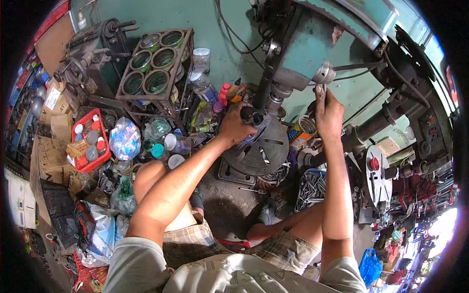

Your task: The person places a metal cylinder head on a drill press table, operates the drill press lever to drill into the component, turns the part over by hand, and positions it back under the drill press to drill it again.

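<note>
My left hand (238, 126) is closed round a dark metal workpiece (255, 118) on the round drill press table (266, 154), beneath the spindle (279, 93). What its fingers touch on the far side is hidden. Beside the green drill press head (305, 49), my right hand (328, 112) is raised with its fingers wrapped round the end of a feed handle (319, 90), near the round metal hub (324, 73). A drill bit (264, 155) lies on the table, right of my left hand.
A rusty rack with glass jars (155, 63) and a red basket of caps (91, 141) stand at the left. A bin of metal parts (311, 188) sits below my right forearm. Another machine's column (376, 122) runs along the right.
</note>
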Demonstrator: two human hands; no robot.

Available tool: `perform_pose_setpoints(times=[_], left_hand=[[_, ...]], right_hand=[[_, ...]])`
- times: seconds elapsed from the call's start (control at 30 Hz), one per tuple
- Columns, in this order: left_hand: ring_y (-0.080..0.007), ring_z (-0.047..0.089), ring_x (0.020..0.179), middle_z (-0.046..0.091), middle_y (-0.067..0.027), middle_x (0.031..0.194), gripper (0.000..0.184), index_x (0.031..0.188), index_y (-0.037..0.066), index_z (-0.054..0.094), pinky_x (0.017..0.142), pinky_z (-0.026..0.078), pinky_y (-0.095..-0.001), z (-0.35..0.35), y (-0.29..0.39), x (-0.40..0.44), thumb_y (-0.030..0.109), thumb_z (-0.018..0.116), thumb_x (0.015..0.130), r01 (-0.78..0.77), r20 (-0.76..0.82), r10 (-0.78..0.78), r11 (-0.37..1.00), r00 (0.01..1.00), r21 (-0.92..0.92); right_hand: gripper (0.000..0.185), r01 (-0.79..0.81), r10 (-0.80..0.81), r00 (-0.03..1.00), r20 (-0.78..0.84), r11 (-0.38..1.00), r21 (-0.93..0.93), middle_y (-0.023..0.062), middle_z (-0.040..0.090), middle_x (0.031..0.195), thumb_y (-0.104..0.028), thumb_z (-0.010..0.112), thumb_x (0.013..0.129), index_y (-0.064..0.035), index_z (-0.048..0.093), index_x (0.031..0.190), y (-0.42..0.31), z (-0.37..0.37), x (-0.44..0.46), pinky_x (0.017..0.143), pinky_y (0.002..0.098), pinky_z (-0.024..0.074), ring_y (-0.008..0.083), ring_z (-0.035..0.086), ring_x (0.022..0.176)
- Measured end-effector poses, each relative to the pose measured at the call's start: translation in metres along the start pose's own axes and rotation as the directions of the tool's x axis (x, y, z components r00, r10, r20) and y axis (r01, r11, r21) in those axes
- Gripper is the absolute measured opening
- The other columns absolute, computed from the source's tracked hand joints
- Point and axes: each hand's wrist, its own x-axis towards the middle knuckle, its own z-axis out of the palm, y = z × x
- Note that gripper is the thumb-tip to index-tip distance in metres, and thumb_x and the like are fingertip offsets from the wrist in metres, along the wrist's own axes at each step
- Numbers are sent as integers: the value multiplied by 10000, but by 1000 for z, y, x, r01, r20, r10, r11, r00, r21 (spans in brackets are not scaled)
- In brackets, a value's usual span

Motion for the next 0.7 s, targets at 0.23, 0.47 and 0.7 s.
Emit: perform_pose_setpoints(times=[0.23,0.47,0.7], left_hand=[[-354,561,1238,590,-177,1295,776,1291,81,562,1077,448,-412,1,-3,-2,188,857,581,-7,-10,7,1000,1000,13],[-357,557,1251,588,-174,1294,800,1293,87,565,1088,446,-415,1,0,-2,166,868,557,1,-27,0,1000,1000,7],[-351,558,1259,591,-173,1294,801,1301,84,569,1086,449,-409,1,-1,-2,147,853,554,-53,-42,54,999,998,12]], right_hand=[[431,59,-58,994,-93,998,16,199,635,650,-391,532,1072,7,628,936,13,14,0,604,480,502,400,660,619],[417,67,-63,991,-121,997,35,218,632,666,-390,555,1060,2,627,937,19,20,1,606,490,495,436,642,640],[327,91,-78,982,-171,994,68,268,640,765,-310,596,1041,0,622,939,34,36,6,630,507,496,502,618,729]])
